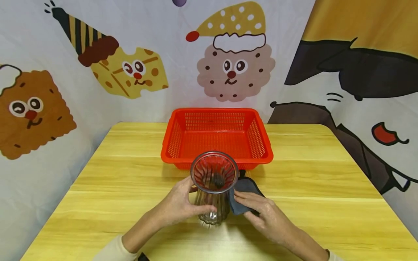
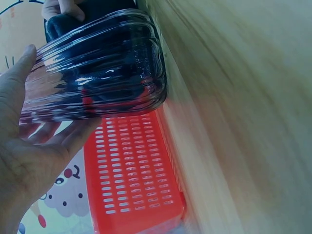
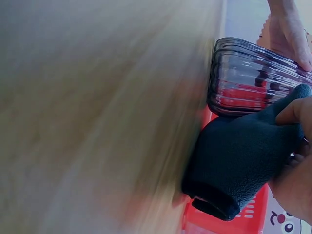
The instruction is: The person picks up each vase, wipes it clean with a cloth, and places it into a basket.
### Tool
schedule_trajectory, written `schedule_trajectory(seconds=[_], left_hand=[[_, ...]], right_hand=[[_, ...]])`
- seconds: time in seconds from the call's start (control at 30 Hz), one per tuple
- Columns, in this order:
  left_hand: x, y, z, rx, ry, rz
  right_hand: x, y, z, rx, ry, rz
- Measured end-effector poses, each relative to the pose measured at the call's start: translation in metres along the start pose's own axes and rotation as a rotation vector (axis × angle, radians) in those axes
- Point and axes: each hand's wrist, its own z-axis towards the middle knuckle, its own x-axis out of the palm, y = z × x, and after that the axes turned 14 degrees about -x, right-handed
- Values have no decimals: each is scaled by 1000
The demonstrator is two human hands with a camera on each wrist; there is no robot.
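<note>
A clear ribbed glass vase (image 1: 213, 203) stands upright in front of me, its wide round mouth toward the head camera. My left hand (image 1: 177, 204) grips it from the left side, the thumb across the near face and the other fingers partly hidden behind the glass. On the other side, my right hand (image 1: 269, 215) pinches a dark grey-blue cloth (image 1: 240, 203) against the vase's wall. In the right wrist view the cloth (image 3: 239, 156) hangs in a fold from the fingers, with a black hem along its lower edge.
Just behind the vase a red plastic basket (image 1: 217, 145) with slotted walls rests on the wooden table (image 1: 130, 159). A white curtain (image 1: 183, 72) printed with cartoon food figures hangs behind the table and along the left side.
</note>
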Motion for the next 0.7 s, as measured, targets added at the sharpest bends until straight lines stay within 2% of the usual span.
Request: schedule_trajectory(seconds=[0.37,0.7], left_hand=[[-1,-1,0,7,-10,14],[1,0,-3,5,-2,21]], right_hand=[[-2,-3,1,5,44,-52],[-1,-4,-4,-35,115,-87]])
